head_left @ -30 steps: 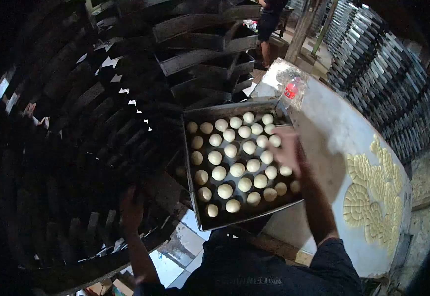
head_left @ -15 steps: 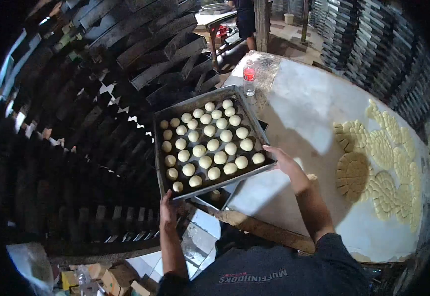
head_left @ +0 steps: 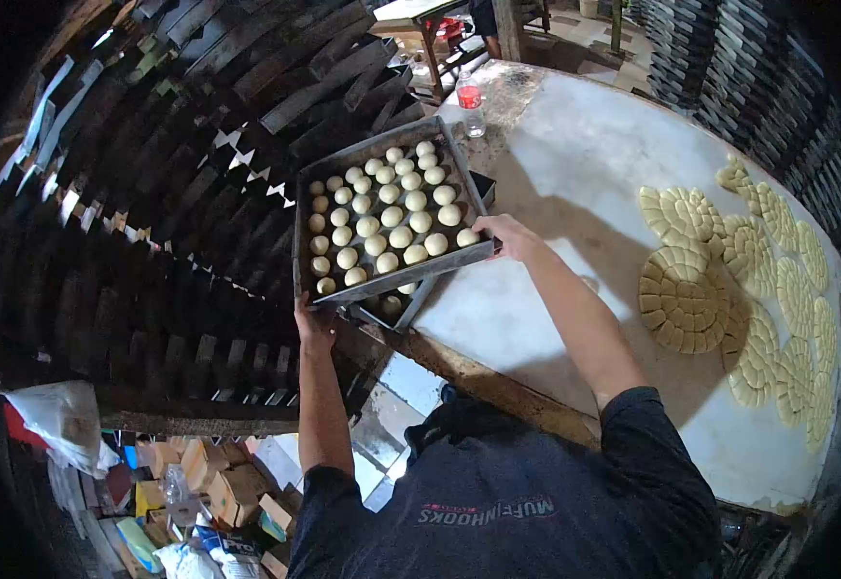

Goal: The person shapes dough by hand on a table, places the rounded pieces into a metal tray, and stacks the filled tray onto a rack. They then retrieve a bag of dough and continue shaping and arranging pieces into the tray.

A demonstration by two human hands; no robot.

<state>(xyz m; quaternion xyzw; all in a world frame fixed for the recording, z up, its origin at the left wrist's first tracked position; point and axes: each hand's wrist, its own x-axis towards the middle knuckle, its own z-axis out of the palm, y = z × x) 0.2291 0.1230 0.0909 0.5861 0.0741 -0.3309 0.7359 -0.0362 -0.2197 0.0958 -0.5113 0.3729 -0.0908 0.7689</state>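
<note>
A square metal baking tray (head_left: 451, 260) with rows of pale round dough balls (head_left: 400, 237) is held tilted in front of me. My left hand (head_left: 315, 326) grips its near left corner from below. At the near right corner, my right hand (head_left: 511, 234) is closed on the rim. Partly hidden beneath it, a second tray (head_left: 424, 293) with dough balls rests at the table's edge. To the right, flattened dough rounds (head_left: 686, 301) cut into small pieces lie on the table.
The pale worktable (head_left: 575, 145) extends to the right, with a red-labelled plastic bottle (head_left: 470, 104) at its far left edge. Dark stacked trays (head_left: 179, 212) rise on the left, more stacks (head_left: 729, 96) at back right. Cardboard boxes (head_left: 235, 494) and bags lie on the floor. Another person's leg (head_left: 486, 27) shows behind.
The view has tipped downward, showing more of the floor and boxes. The held tray appears higher and slightly further left, with both hands still gripping it.
</note>
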